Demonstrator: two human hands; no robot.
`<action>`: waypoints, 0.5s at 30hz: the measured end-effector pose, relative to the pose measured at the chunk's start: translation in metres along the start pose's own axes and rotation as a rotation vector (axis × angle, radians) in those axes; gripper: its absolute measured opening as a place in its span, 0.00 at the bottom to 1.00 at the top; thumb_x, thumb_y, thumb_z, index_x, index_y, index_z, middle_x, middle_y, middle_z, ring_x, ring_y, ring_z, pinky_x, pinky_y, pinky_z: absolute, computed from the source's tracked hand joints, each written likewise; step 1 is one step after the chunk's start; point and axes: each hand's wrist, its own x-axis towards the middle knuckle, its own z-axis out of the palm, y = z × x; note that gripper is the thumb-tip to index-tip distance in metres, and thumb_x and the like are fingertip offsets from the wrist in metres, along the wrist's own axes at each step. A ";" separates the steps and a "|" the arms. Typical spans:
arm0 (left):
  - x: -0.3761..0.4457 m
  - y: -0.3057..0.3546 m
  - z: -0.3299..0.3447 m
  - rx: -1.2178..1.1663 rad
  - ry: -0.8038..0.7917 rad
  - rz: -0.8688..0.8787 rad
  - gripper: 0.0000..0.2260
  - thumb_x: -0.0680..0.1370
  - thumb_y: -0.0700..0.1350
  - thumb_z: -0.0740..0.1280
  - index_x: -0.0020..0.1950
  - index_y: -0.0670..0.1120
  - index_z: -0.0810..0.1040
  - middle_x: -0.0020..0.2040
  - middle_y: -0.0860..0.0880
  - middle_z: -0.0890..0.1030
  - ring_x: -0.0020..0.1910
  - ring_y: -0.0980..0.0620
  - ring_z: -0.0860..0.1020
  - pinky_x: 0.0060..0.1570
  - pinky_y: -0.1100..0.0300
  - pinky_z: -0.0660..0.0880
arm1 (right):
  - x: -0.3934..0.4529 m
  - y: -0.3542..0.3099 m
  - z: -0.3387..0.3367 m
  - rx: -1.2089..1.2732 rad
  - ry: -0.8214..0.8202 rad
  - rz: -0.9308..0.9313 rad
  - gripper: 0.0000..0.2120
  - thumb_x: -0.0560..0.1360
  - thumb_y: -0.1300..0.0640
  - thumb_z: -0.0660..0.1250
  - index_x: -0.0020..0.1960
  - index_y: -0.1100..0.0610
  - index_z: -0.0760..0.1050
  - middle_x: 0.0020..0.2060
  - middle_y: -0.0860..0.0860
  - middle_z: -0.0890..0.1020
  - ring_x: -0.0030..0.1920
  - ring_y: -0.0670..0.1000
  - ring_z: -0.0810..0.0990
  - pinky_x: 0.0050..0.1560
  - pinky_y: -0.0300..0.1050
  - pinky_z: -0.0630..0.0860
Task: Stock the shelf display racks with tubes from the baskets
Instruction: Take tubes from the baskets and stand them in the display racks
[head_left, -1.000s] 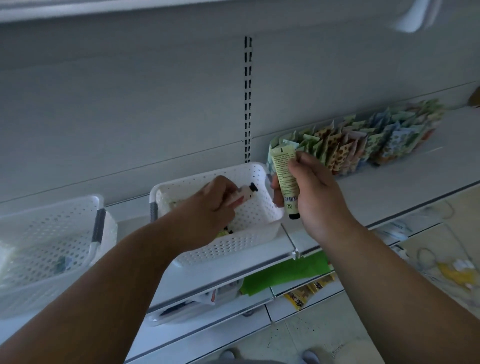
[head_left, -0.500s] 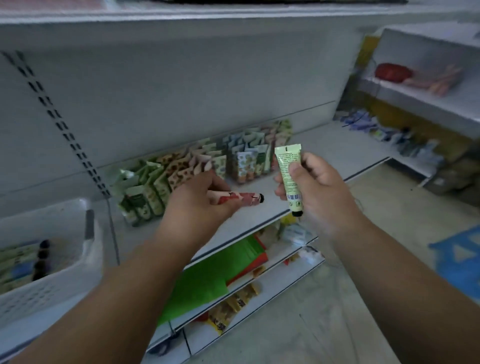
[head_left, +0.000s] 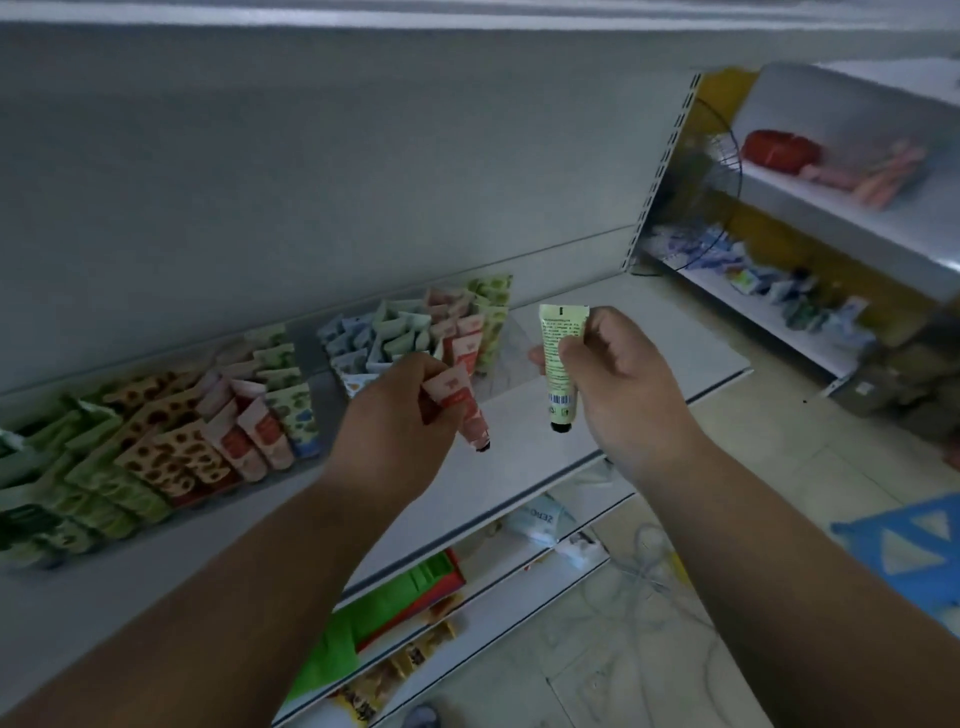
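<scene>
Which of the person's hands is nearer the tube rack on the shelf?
Left. The left hand is just in front of the rack; the right hand is off to its right.

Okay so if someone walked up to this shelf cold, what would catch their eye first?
Most likely the two tubes held up mid-frame: the left hand pinches a pink tube, and the right hand holds a pale green tube upright, cap down. Next, the colourful rows of tubes in the display racks along the shelf, running left behind the hands.
</scene>
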 end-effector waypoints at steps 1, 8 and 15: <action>0.007 0.003 0.006 0.005 0.007 -0.008 0.05 0.77 0.48 0.68 0.50 0.55 0.73 0.38 0.60 0.75 0.37 0.65 0.73 0.32 0.69 0.66 | 0.009 0.005 -0.006 -0.022 -0.011 -0.009 0.06 0.81 0.56 0.60 0.52 0.52 0.75 0.47 0.59 0.83 0.50 0.61 0.81 0.46 0.57 0.80; 0.049 0.017 0.057 0.170 0.164 -0.002 0.09 0.77 0.48 0.67 0.57 0.51 0.77 0.51 0.51 0.79 0.47 0.51 0.77 0.41 0.61 0.70 | 0.079 0.046 -0.032 -0.158 -0.144 -0.130 0.04 0.78 0.52 0.64 0.49 0.52 0.74 0.43 0.56 0.81 0.45 0.59 0.81 0.47 0.61 0.78; 0.068 0.025 0.093 0.353 0.251 -0.072 0.10 0.77 0.44 0.65 0.58 0.46 0.78 0.57 0.46 0.78 0.50 0.42 0.78 0.42 0.53 0.76 | 0.131 0.074 -0.048 -0.089 -0.295 -0.189 0.10 0.72 0.44 0.63 0.50 0.47 0.74 0.41 0.51 0.83 0.44 0.55 0.83 0.48 0.61 0.80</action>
